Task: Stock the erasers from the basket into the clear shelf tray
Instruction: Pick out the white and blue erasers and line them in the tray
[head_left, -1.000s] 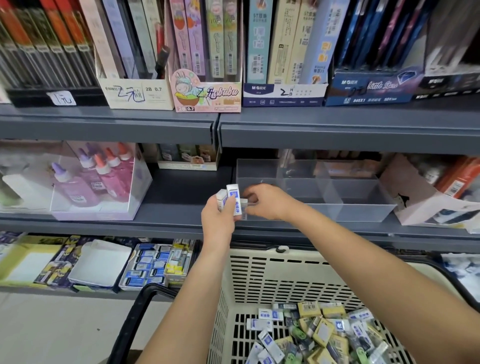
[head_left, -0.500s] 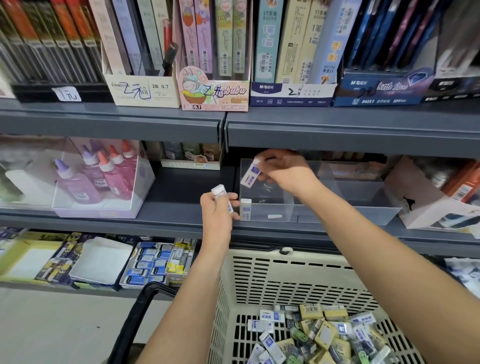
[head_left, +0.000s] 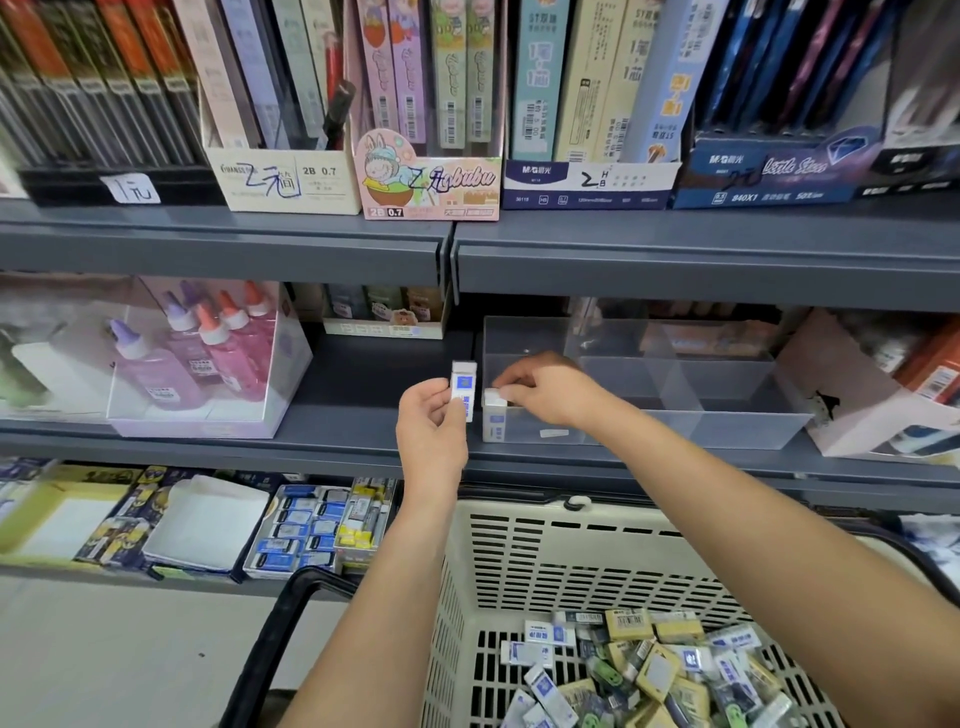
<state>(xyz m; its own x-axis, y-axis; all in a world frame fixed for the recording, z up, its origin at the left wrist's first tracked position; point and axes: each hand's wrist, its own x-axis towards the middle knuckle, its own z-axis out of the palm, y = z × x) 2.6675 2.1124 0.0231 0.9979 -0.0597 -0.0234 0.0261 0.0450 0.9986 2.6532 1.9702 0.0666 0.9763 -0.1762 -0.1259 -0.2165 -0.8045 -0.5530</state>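
Note:
My left hand (head_left: 431, 431) holds a white and blue eraser (head_left: 464, 388) upright, just left of the clear shelf tray (head_left: 727, 431). Inside the tray's front left corner, my right hand (head_left: 550, 395) pinches the top of another white eraser (head_left: 493, 418) that stands against the front wall. The rest of the tray looks bare. Below my arms, the beige slotted basket (head_left: 561, 551) holds several loose erasers (head_left: 649, 670) in white, blue and yellow sleeves.
A clear box of glue bottles (head_left: 208, 364) stands left on the same shelf, and a pale carton (head_left: 852, 405) sits right of the tray. The upper shelf's edge (head_left: 675, 260) hangs low over the tray. Eraser packs (head_left: 301, 530) fill the lower shelf. A black basket handle (head_left: 270, 639) curves at the left.
My right hand has come down from above the tray with its eraser into the front left corner. My left hand has turned its eraser upright and lifted it slightly.

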